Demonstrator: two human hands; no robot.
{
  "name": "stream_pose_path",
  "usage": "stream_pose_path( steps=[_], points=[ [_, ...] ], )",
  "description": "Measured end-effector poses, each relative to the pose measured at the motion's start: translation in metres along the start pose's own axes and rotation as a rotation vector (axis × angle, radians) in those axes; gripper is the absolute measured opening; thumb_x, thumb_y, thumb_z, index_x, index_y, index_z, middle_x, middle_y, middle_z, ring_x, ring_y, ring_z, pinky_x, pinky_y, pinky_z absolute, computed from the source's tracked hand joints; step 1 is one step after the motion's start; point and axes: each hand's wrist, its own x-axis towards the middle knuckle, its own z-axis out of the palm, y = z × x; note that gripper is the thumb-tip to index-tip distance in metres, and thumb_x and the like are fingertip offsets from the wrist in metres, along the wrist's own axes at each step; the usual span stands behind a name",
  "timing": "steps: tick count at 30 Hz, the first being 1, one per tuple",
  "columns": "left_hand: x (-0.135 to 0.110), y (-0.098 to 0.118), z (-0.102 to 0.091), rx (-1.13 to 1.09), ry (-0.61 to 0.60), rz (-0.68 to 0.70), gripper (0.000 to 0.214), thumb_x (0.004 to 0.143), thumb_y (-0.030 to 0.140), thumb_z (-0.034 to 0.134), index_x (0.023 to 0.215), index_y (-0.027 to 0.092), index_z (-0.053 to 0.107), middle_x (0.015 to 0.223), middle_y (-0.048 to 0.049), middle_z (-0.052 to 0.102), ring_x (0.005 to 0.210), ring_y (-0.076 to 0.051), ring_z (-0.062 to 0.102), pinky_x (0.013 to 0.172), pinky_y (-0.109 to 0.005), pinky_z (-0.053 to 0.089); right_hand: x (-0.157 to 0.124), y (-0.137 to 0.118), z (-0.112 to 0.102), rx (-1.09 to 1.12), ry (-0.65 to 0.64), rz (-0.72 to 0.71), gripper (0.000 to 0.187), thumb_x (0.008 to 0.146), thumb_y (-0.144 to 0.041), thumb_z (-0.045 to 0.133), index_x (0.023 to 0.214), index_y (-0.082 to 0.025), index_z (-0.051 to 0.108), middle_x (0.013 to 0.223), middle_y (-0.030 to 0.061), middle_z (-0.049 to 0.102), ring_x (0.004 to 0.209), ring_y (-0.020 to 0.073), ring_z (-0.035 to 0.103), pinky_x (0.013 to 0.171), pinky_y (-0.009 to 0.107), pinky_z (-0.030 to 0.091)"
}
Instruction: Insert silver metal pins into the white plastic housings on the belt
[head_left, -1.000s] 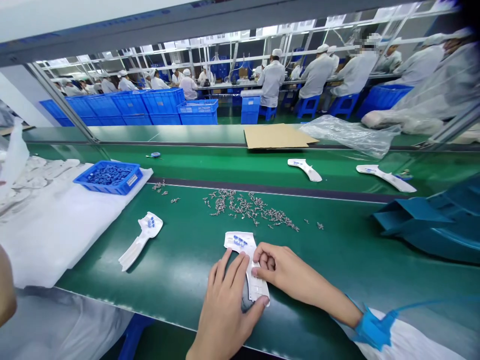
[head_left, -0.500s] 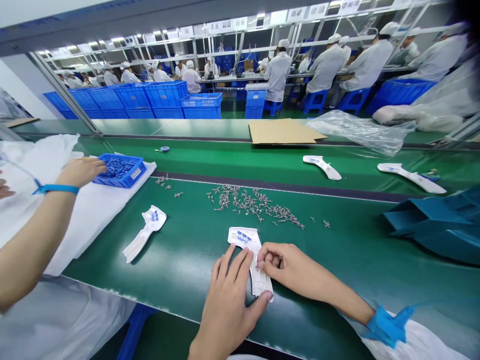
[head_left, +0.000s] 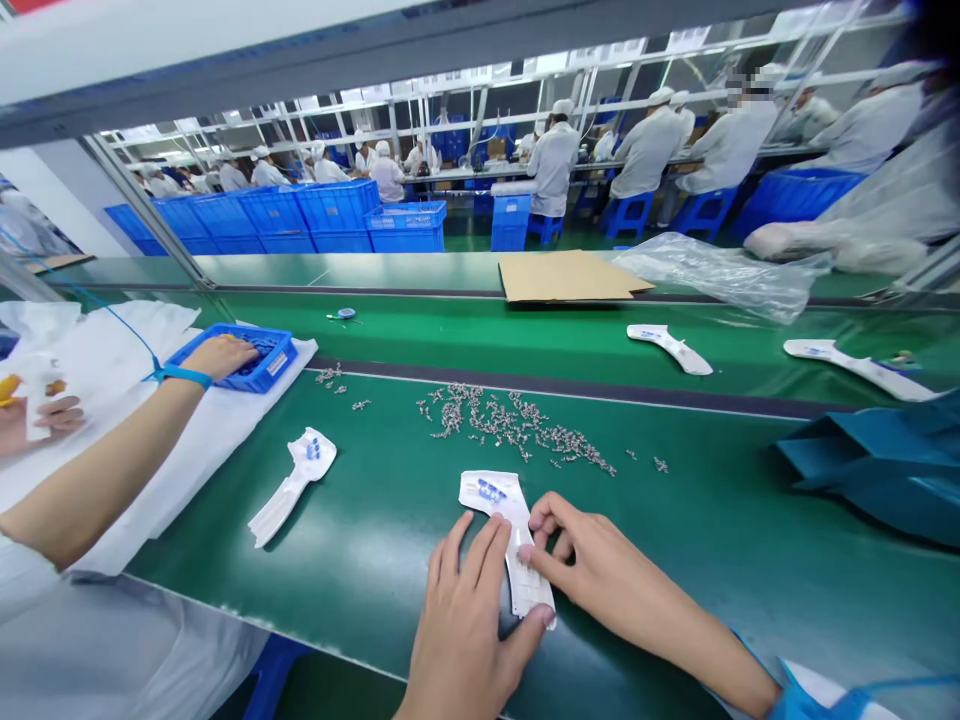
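A white plastic part [head_left: 504,505] with small blue pieces at its top lies on the green belt [head_left: 712,520] in front of me. My left hand [head_left: 465,625] lies flat on its left side, fingers stretched out and thumb against its lower end. My right hand [head_left: 581,555] rests on its right edge with fingers curled, fingertips pinched at the part's middle. A scatter of small metal pieces [head_left: 517,425] lies just beyond.
A second white part [head_left: 292,480] lies to the left. A co-worker's arm [head_left: 112,450] reaches into a blue tray [head_left: 274,365] on white foam sheet. Two more white parts [head_left: 671,348] [head_left: 855,365], cardboard [head_left: 566,275] and a blue bin [head_left: 885,460] lie farther off.
The co-worker's arm came in from the left and reached into the blue tray. My hands stayed on the white part, right fingers shifting slightly.
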Motion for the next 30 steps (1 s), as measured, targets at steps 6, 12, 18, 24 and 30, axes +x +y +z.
stream_pose_path(
  steps=[6,12,18,24,30],
  points=[
    [-0.001,-0.011,0.017,0.002,0.127,0.089,0.072,0.091,0.04,0.061,0.153,0.023,0.029,0.15,-0.0089,0.049,0.136,-0.029,0.049,0.106,-0.045,0.048,0.002,0.008,0.015,0.294,0.021,-0.03,0.026,0.083,-0.033,0.065,0.098,-0.025,0.044,0.095,-0.0003,0.061,0.072,0.0136,0.063,0.068,0.026,0.049],
    [0.011,-0.044,-0.013,0.012,0.322,-0.027,0.06,0.095,0.034,0.053,0.151,0.027,0.032,0.154,-0.0083,0.044,0.142,-0.027,0.039,0.112,-0.047,0.042,0.032,0.016,-0.006,0.616,0.063,0.026,0.041,0.071,-0.038,0.076,0.095,-0.022,0.047,0.095,0.0025,0.067,0.069,0.0135,0.063,0.063,0.024,0.048],
    [0.008,-0.143,-0.062,0.429,0.472,-0.392,0.05,0.095,0.043,0.042,0.131,0.011,0.058,0.144,-0.0198,0.052,0.138,-0.043,0.039,0.104,-0.061,0.042,0.1,0.03,-0.093,0.555,0.357,0.033,0.022,0.074,-0.03,0.07,0.089,-0.02,0.057,0.082,0.0066,0.073,0.076,0.0204,0.069,0.065,0.029,0.055],
    [-0.022,-0.171,-0.055,0.517,0.393,-0.391,0.039,0.095,0.038,0.042,0.121,0.02,0.065,0.141,-0.012,0.058,0.122,-0.036,0.056,0.088,-0.051,0.054,0.152,0.051,-0.147,0.375,0.581,0.038,0.01,0.083,-0.023,0.066,0.088,-0.014,0.065,0.093,0.0126,0.074,0.088,0.0227,0.071,0.079,0.035,0.057],
    [-0.03,-0.126,-0.018,0.501,0.509,-0.132,0.03,0.095,0.028,0.048,0.116,0.027,0.069,0.127,-0.0057,0.069,0.103,-0.029,0.066,0.074,-0.041,0.057,0.135,0.065,-0.156,0.002,0.635,-0.033,0.026,0.086,-0.022,0.058,0.107,-0.017,0.072,0.116,0.0126,0.072,0.113,0.0292,0.062,0.099,0.038,0.045]
  ],
)
